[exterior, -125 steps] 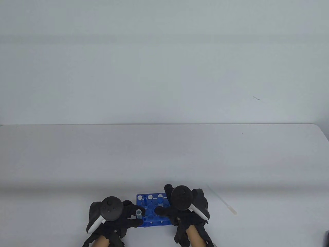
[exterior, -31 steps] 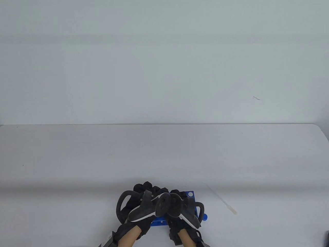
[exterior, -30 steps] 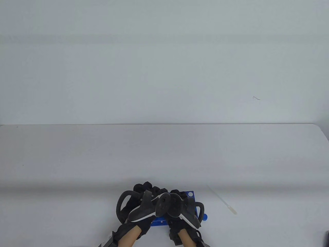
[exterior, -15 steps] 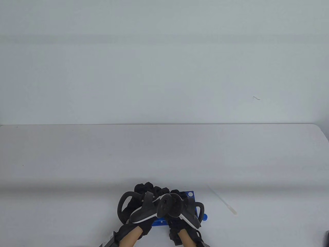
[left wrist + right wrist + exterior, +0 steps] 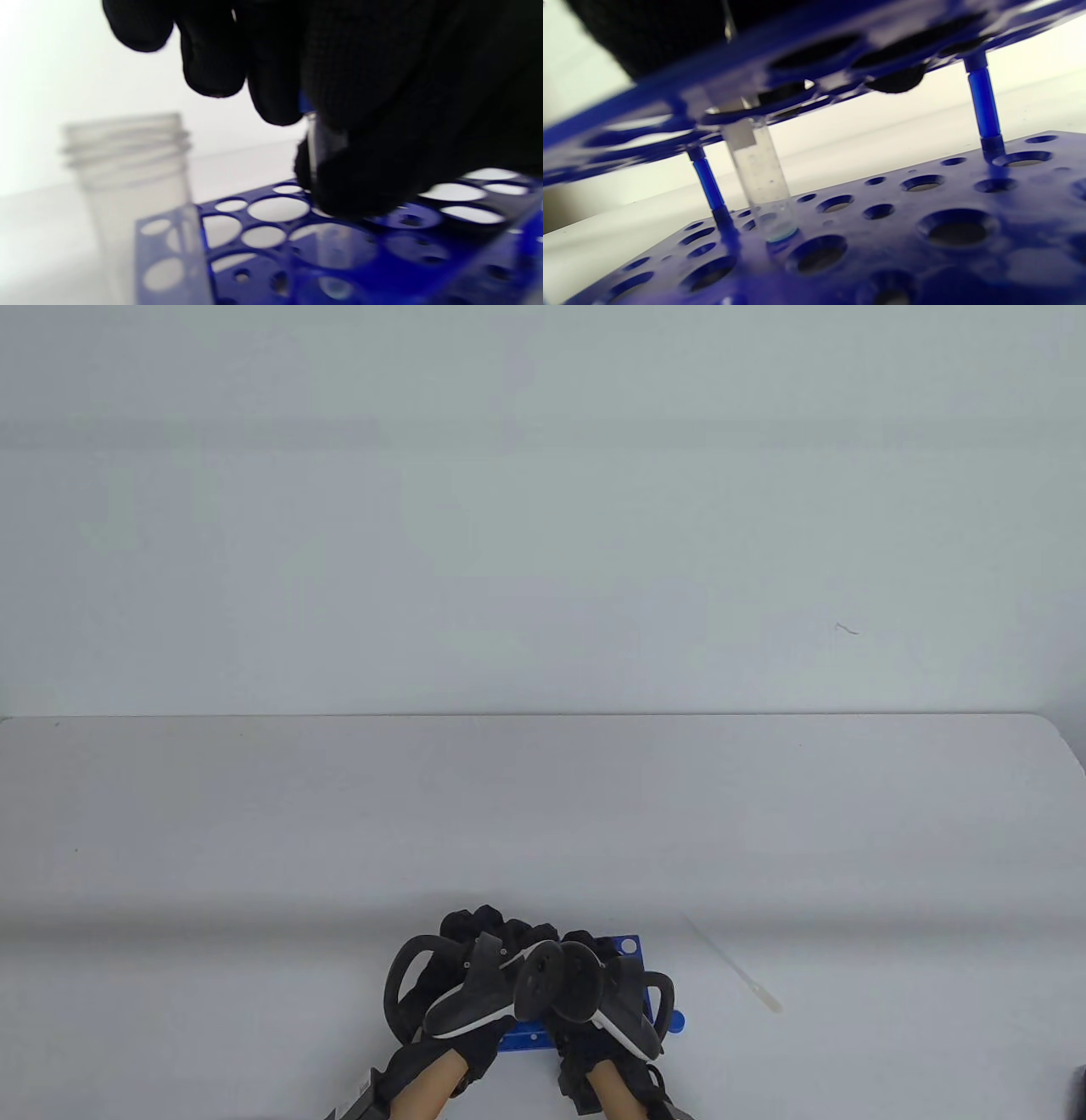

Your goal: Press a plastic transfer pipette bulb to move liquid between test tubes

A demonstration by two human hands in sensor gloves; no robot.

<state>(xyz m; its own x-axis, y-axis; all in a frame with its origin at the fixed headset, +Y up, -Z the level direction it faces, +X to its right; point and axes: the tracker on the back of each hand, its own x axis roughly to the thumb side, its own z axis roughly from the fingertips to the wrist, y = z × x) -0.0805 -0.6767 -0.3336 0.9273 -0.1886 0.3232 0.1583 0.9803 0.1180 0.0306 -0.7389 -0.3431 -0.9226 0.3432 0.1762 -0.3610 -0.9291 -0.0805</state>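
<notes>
We see both gloved hands crowded over the blue test tube rack point(image 5: 632, 943) at the near edge of the white table point(image 5: 543, 814). The left hand point(image 5: 462, 976) and the right hand point(image 5: 607, 993) sit side by side, their trackers nearly touching, and together they hide most of the rack from above.

In the left wrist view we find black-gloved fingers point(image 5: 271, 84) closed around a narrow clear test tube point(image 5: 318, 144) that stands above the rack's top plate point(image 5: 382, 237); which hand those fingers belong to we cannot tell for sure, so we cannot state either hand's grip. A wider clear tube with a threaded open mouth point(image 5: 127, 169) stands at the near-left corner of the rack, apart from the fingers; we see no cap on it, and it looks blurred, so its contents are unclear.

From the right wrist view, looking between the rack's two plates, we see one clear tube point(image 5: 759, 178) passing through a hole in the upper plate, its rounded bottom resting on the lower plate point(image 5: 925, 212). Small droplets cling to its inner wall, and a faint bluish tint shows at the very bottom.

The plastic transfer pipette point(image 5: 738, 971) lies flat on the table to the right of the rack, well apart from both hands, its bulb end nearer the table's front edge.
</notes>
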